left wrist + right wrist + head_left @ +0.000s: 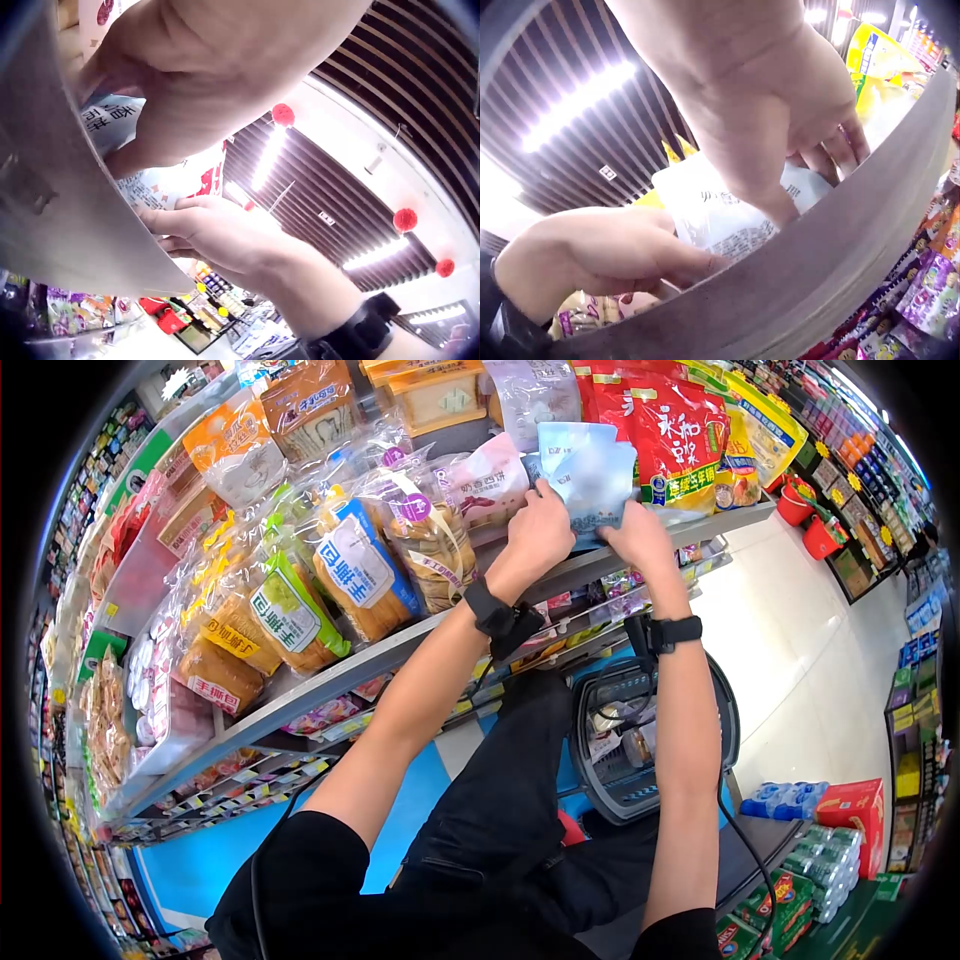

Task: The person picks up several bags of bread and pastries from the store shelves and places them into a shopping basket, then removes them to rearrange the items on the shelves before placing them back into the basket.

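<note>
Two light blue pouches (pixel 592 485) stand on the shelf, one overlapping the other. My left hand (pixel 541 532) grips the front pouch at its left edge, with the thumb in front of it in the left wrist view. At the lower right edge of the same pouch my right hand (pixel 643 540) holds on, its thumb (pixel 769 202) across the printed front and its other fingers bent at the side. Left of the pouches is a pink pouch (pixel 488 478); to the right stand red bags (pixel 680 445). The shelf's front lip (pixel 840 225) hides some fingertips in both wrist views.
Bagged bread loaves (pixel 365 565) line the shelf to the left. Below the shelf edge hang small packets (pixel 620 588). A dark basket (pixel 655 760) with items inside stands by the person's leg. Drink packs (pixel 825 860) are stacked at the lower right.
</note>
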Tool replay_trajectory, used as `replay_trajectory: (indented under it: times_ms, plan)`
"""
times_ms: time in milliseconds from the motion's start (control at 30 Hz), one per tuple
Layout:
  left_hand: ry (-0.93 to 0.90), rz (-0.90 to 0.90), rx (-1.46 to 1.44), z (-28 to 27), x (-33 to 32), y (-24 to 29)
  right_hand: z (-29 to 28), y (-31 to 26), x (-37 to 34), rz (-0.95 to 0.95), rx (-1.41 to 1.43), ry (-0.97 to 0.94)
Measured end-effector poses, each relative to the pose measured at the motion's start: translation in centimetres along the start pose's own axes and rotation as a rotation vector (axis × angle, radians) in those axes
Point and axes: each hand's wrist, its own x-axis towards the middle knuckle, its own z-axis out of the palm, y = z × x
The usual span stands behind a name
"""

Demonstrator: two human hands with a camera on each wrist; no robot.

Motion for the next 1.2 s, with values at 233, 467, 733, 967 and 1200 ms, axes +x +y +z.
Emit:
replay_trajectory:
  times_ms: [233, 467, 733, 967, 1200]
  plan:
    - [0.044, 0.145, -0.084, 1.4, 1.9, -2.7, -0.1, -2.2, 0.3, 0.023, 0.033, 0.124]
    - [0.078, 0.069, -0.040, 0.4, -1.0, 0.1, 1.0, -0.7, 0.8, -0.101, 0.299, 0.026]
    - [0.073, 0.008, -0.199, 1.1, 0.2, -0.9, 3.6, -0.8, 5.1, -0.138, 0.742, 0.009]
    - [0.031, 0.057, -0.196, 2.2, 1.4, 0.2, 1.7, 0.4, 4.7, -0.155, 0.642, 0.018]
    - [0.052, 0.239, -0.192, 2.7, 3.4, -1.6, 2.2, -1.3, 2.2, 0.045, 0.429, 0.331]
